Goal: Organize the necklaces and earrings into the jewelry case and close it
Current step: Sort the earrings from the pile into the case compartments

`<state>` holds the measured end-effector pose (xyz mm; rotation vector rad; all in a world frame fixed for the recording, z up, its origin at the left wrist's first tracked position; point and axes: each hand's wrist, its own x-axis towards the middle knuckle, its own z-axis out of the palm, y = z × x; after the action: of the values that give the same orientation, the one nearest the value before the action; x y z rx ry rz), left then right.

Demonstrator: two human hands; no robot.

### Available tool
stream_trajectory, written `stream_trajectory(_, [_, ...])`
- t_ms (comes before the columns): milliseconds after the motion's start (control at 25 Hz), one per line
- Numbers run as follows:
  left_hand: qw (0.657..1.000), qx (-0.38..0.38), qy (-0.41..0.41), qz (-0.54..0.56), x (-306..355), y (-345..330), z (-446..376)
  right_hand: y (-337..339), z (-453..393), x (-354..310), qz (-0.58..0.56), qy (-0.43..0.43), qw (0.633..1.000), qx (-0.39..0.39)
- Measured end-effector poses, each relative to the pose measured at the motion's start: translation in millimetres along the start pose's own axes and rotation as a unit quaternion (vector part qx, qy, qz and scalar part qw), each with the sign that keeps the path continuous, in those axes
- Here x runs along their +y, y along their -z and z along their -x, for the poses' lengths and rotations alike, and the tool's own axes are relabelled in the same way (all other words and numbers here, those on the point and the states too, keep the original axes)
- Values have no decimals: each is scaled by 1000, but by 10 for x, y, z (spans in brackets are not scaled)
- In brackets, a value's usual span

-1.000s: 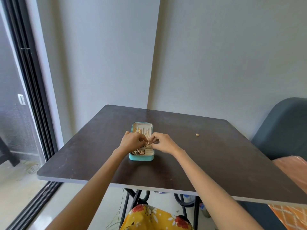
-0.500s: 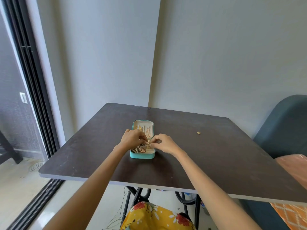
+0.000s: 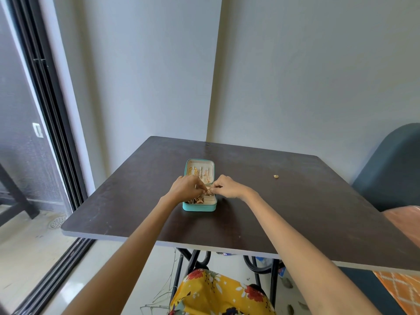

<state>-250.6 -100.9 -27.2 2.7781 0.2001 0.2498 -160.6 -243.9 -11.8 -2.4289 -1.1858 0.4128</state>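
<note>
Now both hands, the left hand [image 3: 185,188] and right hand [image 3: 227,188], are pinching one small gold piece [image 3: 209,191] above one open teal jewelry case [image 3: 199,207]. It is lying mid-table [image 3: 295,212], its long axis running from near edge to far edge, while one loose gold earring [image 3: 276,176] is sitting well apart toward the right edge.

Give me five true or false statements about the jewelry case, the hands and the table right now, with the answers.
1. The case lies open on the table. True.
2. Both hands meet over the case, the left hand and the right hand pinching a small gold piece between them. True.
3. The case is red. False: it is teal with a cream lining.
4. A small gold item lies on the table right of the case, apart from it. True.
5. The left hand rests flat on the table edge. False: it is over the case, fingers curled in a grip.
</note>
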Motion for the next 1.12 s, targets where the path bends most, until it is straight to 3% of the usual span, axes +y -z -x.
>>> stream_trajectory(200, [1000,-1,10,-6,7,-7,-5,-62,-89,-12,19,15,999,-36])
stream_trajectory(440, [999,23,33,14,21,-30,-6,-199,-36,126,-125,-3,992,27])
stream_trajectory(680, [997,30,58,43,76,-97,-25,-335,16,272,-280,-47,951,118])
stream_trajectory(1120, [995,48,72,55,82,-71,-57,-406,22,243,-324,-62,934,135])
